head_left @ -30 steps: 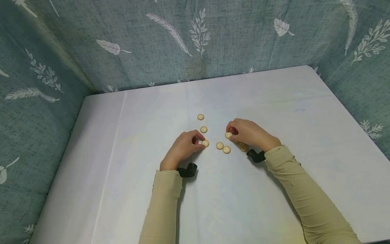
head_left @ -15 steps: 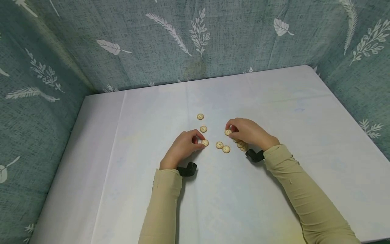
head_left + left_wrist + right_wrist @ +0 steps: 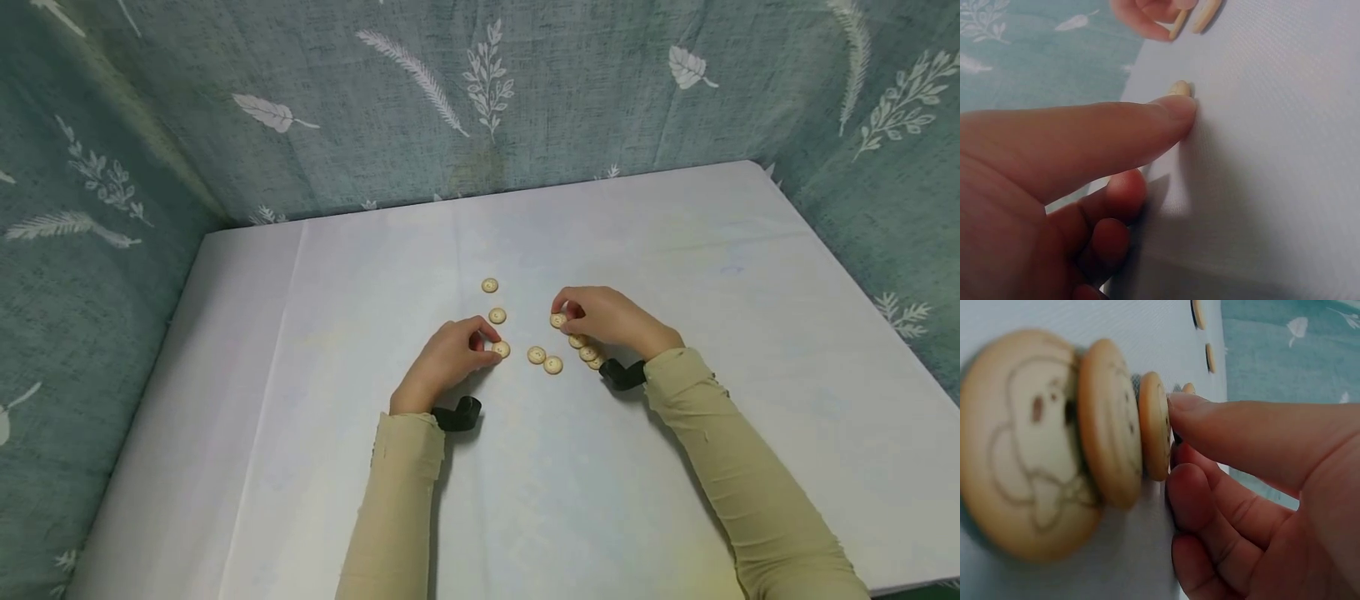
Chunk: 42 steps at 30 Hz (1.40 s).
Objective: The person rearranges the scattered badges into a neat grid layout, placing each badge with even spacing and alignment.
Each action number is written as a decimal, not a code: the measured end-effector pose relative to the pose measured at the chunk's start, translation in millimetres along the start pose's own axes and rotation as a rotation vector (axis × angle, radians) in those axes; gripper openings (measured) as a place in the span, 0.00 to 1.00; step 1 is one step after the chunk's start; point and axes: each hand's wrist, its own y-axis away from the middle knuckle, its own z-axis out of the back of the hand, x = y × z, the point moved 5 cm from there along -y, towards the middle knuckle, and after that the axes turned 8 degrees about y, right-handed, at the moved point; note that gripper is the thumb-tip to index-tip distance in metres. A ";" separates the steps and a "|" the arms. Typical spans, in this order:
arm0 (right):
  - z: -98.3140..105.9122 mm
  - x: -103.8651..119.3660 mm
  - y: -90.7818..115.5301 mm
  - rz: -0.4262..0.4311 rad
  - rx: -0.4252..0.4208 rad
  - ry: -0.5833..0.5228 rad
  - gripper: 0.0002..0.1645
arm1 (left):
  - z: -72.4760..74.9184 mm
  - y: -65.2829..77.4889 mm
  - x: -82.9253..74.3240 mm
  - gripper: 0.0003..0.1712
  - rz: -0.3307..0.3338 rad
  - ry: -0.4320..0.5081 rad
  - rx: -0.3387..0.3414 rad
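Note:
In the head view, my left hand (image 3: pixel 444 360) pinches a small round tan disc (image 3: pixel 502 349) between thumb and index finger, flat on the table. My right hand (image 3: pixel 617 320) likewise pinches another tan disc (image 3: pixel 558 320) at the upper end of a slanting row. Behind it in that row lie several more discs (image 3: pixel 588 353), the lowest partly hidden by the wrist device. The right wrist view shows a cartoon drawing on a near disc (image 3: pixel 1035 444). In the left wrist view, my thumb covers most of the left hand's disc (image 3: pixel 1180 87).
Two discs (image 3: pixel 536 355) (image 3: pixel 552 365) lie close together between the hands. Farther back, one disc (image 3: pixel 497 316) and another disc (image 3: pixel 490 285) line up beyond the left hand. A white-covered table (image 3: pixel 360 283) lies beneath, with green leaf-patterned cloth (image 3: pixel 570 92) around it.
My right hand has shifted its pinched disc slightly toward the far edge, and more of the discs beneath that hand show. The left hand has stayed on its disc. The head view has shifted slightly.

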 end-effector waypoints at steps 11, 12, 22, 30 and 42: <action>-0.4 -1.7 -7.0 0.010 0.051 0.009 0.13 | -0.8 -1.4 3.6 0.09 0.013 0.002 -0.001; -0.3 -1.4 -7.4 0.010 0.054 0.009 0.13 | -0.6 -1.3 3.8 0.09 0.012 0.001 -0.002; 4.0 2.1 -13.6 0.025 0.082 0.012 0.12 | 5.3 -1.8 -1.3 0.09 -0.006 -0.010 -0.016; -0.7 -5.8 -18.3 -0.013 0.163 0.014 0.14 | -4.7 1.4 4.2 0.10 0.022 0.019 0.013; 5.6 -8.1 -26.6 -0.054 0.175 -0.024 0.22 | -2.2 1.1 0.2 0.10 0.005 0.012 -0.003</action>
